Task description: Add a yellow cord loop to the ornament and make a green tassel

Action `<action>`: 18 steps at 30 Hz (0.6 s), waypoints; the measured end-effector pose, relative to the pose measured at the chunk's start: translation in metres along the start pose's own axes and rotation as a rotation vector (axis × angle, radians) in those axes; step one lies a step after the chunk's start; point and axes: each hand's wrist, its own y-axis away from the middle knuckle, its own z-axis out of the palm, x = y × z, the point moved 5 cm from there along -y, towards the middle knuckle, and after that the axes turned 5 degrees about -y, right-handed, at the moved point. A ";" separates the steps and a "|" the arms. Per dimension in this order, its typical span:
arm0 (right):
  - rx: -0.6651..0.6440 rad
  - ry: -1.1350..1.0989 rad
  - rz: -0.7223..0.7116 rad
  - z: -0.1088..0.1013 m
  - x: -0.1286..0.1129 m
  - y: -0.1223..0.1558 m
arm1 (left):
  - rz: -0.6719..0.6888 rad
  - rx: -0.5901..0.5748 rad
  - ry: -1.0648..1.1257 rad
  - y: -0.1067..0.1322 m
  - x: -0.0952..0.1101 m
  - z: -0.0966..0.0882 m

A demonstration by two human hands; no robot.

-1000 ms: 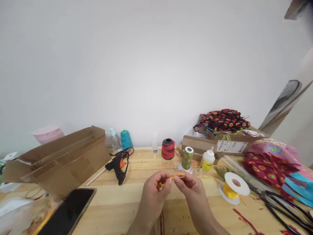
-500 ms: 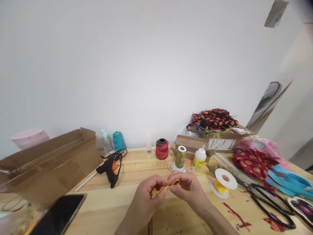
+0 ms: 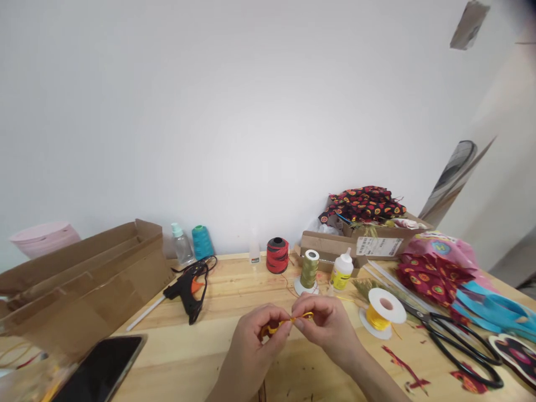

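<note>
Both hands meet over the middle of the wooden table (image 3: 218, 346), pinching a short piece of yellow cord (image 3: 293, 320). My left hand (image 3: 257, 343) grips its left end with thumb and fingers closed. My right hand (image 3: 329, 329) pinches the right end, where a small loop shows. A white spool of the same yellow cord (image 3: 382, 318) lies flat just right of my right hand.
A black glue gun (image 3: 187, 287), red spool (image 3: 277, 255), olive spool (image 3: 309, 272) and glue bottle (image 3: 341, 271) stand behind the hands. An open cardboard box (image 3: 84, 285) and a phone (image 3: 100, 371) lie left. Black scissors (image 3: 460, 340), patterned fabric (image 3: 431, 273) and another box (image 3: 368, 243) lie right.
The camera swung slightly right then steadied. My hands stayed together on the yellow cord, pulling it a little straighter between the pinches.
</note>
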 end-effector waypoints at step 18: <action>0.142 -0.235 0.111 0.007 0.014 0.004 | -0.188 0.018 0.266 -0.003 -0.018 0.005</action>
